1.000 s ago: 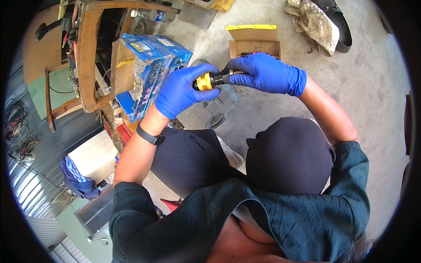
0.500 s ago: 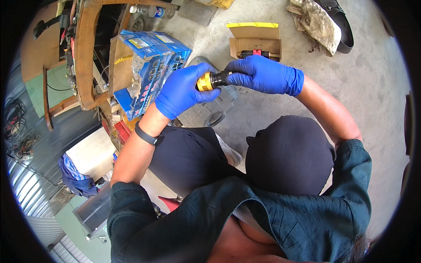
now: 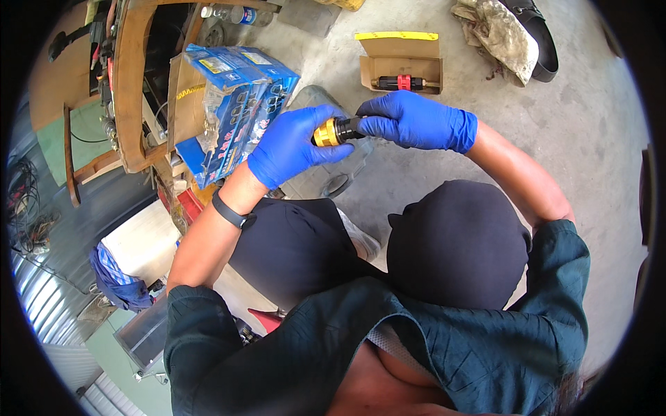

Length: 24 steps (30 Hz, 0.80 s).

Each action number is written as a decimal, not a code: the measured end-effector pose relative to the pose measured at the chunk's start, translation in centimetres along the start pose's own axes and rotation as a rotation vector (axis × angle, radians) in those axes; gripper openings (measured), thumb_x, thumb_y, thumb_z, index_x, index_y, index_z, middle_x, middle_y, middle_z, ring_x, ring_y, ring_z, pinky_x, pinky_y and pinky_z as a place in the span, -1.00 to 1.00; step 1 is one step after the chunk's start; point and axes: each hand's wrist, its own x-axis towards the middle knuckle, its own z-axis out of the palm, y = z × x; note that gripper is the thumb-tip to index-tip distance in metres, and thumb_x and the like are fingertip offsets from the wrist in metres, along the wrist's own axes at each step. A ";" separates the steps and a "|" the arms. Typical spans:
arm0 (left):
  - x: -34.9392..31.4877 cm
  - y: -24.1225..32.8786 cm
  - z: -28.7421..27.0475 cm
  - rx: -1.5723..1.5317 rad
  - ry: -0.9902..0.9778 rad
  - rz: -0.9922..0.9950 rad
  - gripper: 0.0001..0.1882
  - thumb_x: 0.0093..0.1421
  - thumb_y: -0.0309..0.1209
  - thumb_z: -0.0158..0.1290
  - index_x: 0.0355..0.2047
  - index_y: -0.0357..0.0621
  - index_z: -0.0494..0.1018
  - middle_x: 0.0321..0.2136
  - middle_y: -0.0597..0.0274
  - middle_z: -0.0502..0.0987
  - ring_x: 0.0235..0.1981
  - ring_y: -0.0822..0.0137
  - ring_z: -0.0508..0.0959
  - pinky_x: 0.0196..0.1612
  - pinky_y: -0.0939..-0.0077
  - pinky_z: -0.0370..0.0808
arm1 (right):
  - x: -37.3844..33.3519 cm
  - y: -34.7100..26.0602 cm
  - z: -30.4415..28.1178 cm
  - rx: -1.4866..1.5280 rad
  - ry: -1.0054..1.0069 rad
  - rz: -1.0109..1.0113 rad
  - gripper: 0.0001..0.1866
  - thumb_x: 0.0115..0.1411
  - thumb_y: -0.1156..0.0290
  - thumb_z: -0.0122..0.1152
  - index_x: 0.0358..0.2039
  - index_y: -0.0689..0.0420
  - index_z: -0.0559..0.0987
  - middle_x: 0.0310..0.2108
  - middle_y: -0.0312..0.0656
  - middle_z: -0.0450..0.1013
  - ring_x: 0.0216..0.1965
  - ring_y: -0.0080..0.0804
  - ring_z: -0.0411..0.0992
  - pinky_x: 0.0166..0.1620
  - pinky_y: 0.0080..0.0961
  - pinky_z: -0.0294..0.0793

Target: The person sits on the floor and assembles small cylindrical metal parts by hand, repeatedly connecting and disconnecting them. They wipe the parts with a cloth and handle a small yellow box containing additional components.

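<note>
A yellow-and-black cylindrical tool part [image 3: 325,134] is held between my two gloved hands, ahead of my knees. My left hand [image 3: 288,147], in a blue glove, wraps its yellow end, which it partly covers. The fingers of my right hand [image 3: 422,123], also blue-gloved, pinch the black end, whose tip they hide. Just beyond my right hand, a small open cardboard box [image 3: 401,47] holds a similar slim cylindrical piece [image 3: 404,82] in black and red with brass-coloured ends.
A blue printed carton [image 3: 239,104] stands left of my left hand, beside a wooden frame [image 3: 132,83]. Below my hands a grey plastic case [image 3: 305,182] lies on the concrete floor. A clear bottle [image 3: 243,15], a stained cloth [image 3: 496,35] and a black shoe [image 3: 546,48] lie farther off.
Both hands keep their grip on the yellow-and-black part, with only a slight shift of the fingers. The view has moved a little, so more of the red-and-black piece shows in the box.
</note>
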 end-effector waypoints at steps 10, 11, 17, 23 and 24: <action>0.1 -0.1 0.4 -0.005 0.006 -0.016 -0.55 0.08 -0.13 0.31 -0.13 -0.10 0.48 -0.40 -0.05 0.57 -0.34 -0.11 0.59 -0.29 0.23 0.51 | -0.1 -4.9 -3.1 0.052 -0.210 0.382 -0.51 0.40 0.04 0.08 0.05 0.22 0.53 -0.28 0.01 0.55 -0.23 -0.16 0.53 -0.10 -0.29 0.50; 0.1 0.0 0.3 0.009 0.019 -0.005 -0.55 0.08 -0.14 0.31 -0.12 -0.10 0.48 -0.41 -0.06 0.57 -0.34 -0.12 0.59 -0.29 0.22 0.51 | -0.3 -4.3 -2.9 -0.015 -0.173 0.273 -0.51 0.39 0.04 0.08 0.05 0.22 0.53 -0.30 0.02 0.55 -0.25 -0.15 0.53 -0.12 -0.29 0.50; -0.5 0.3 1.1 -0.069 -0.028 -0.029 -0.55 0.07 -0.17 0.32 -0.12 -0.09 0.45 -0.41 -0.08 0.56 -0.33 -0.15 0.59 -0.31 0.17 0.50 | -0.5 -3.1 -1.9 -0.215 -0.171 0.042 -0.51 0.39 0.04 0.09 0.03 0.24 0.54 -0.32 0.07 0.54 -0.27 -0.05 0.52 -0.14 -0.25 0.50; -1.3 0.3 1.5 -0.025 -0.110 -0.067 -0.60 0.07 -0.26 0.32 -0.16 -0.11 0.45 -0.40 -0.01 0.53 -0.37 -0.02 0.56 -0.26 0.31 0.48 | -1.2 -2.5 0.1 -0.014 -0.138 0.179 -0.51 0.37 0.05 0.13 0.02 0.25 0.54 -0.42 -0.04 0.49 -0.48 -0.28 0.46 -0.34 -0.39 0.46; -1.5 0.2 1.5 -0.033 -0.118 -0.074 -0.61 0.07 -0.26 0.32 -0.16 -0.11 0.45 -0.40 -0.01 0.53 -0.37 -0.02 0.56 -0.26 0.31 0.48 | -0.9 -4.2 -0.4 0.072 -0.192 0.324 -0.51 0.37 0.04 0.14 0.02 0.25 0.53 -0.45 -0.09 0.46 -0.54 -0.37 0.42 -0.40 -0.44 0.44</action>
